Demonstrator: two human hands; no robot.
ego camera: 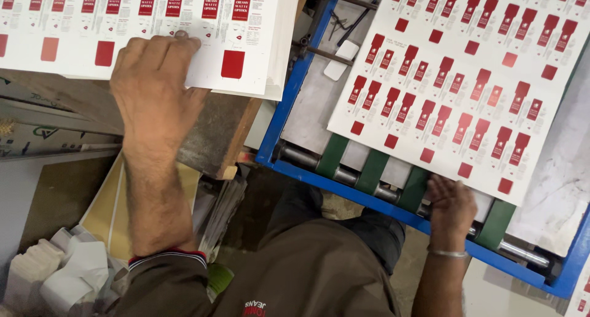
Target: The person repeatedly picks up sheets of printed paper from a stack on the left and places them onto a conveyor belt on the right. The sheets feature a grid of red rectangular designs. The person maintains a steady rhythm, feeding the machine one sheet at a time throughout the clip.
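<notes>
Head camera looks down: the left hand [153,77] lies flat with fingers spread on a stack of printed sheets [141,28], fingertips near its front edge. The right hand [452,203] curls its fingers under the near edge of another printed sheet [467,77], which lies over green belts [372,169] in a blue frame [289,102].

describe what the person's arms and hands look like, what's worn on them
Both hands are bare, no gloves. The left hand has a hairy forearm and a pushed-up brown sleeve whose cuff is striped red, white and dark. The right hand has a thin silver bangle at the wrist and no sleeve in view.
</notes>
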